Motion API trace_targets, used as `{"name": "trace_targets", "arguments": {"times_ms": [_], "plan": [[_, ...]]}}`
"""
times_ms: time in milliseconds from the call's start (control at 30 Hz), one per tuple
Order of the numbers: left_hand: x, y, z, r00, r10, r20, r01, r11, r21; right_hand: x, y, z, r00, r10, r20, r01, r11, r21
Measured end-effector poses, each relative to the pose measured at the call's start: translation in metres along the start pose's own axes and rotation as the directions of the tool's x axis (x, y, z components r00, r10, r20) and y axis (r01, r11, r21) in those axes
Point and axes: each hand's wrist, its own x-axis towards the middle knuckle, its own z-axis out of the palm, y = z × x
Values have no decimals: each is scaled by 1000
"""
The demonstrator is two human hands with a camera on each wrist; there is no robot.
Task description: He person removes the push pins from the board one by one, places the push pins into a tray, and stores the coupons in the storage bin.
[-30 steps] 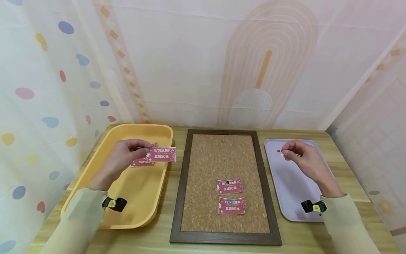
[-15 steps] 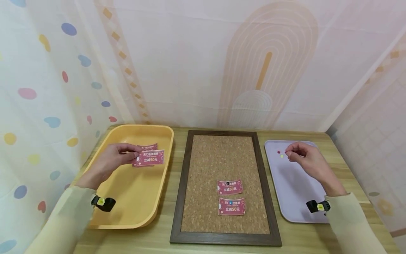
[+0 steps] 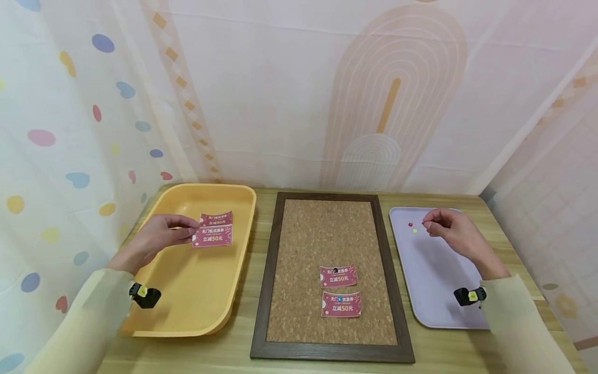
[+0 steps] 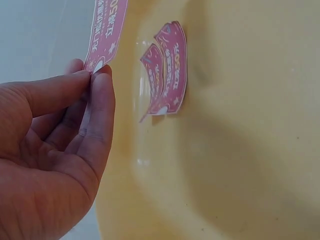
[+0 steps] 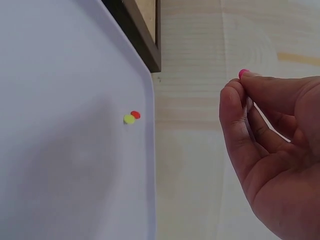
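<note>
My left hand [image 3: 156, 236] pinches the left end of a pink printed coupon [image 3: 215, 237] above the yellow bin [image 3: 196, 296]. In the left wrist view, two more coupons [image 4: 175, 70] lie overlapping inside the bin, under the held one. My right hand [image 3: 453, 235] is raised over the lilac tray [image 3: 439, 291]. Between its thumb and fingertips it pinches a small pink thumbtack [image 5: 243, 73], of which only the head shows. A red thumbtack [image 3: 410, 224] and a yellow thumbtack [image 3: 415, 230] lie close together on the tray.
Between bin and tray lies a cork board [image 3: 327, 228] with a dark wooden frame. Two coupons are fixed to its lower half, the upper coupon [image 3: 338, 280] with a black tack, the lower coupon [image 3: 341, 307] with a blue one. A patterned curtain [image 3: 280, 104] hangs behind.
My left hand has moved left and slightly down with the coupon, from the bin's right rim to over its inside. My right hand has shifted slightly right, away from the two loose thumbtacks.
</note>
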Motion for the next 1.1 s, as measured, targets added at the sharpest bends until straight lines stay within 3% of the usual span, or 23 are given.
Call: {"name": "trace_targets", "arguments": {"times_ms": [233, 633, 833, 1100], "plan": [[4, -4, -3, 1000, -17, 17, 16, 999, 29, 6, 8, -1, 1000, 1, 29, 0, 1000, -22], [10, -14, -6, 995, -84, 47, 80, 994, 74, 15, 15, -3, 994, 71, 86, -67, 997, -47], [10, -18, -7, 994, -99, 53, 89, 982, 168, 19, 24, 1, 996, 41, 81, -40, 999, -16], [10, -19, -7, 992, -105, 66, 89, 974, 207, 22, 36, 7, 995, 33, 93, -32, 999, -8]]}}
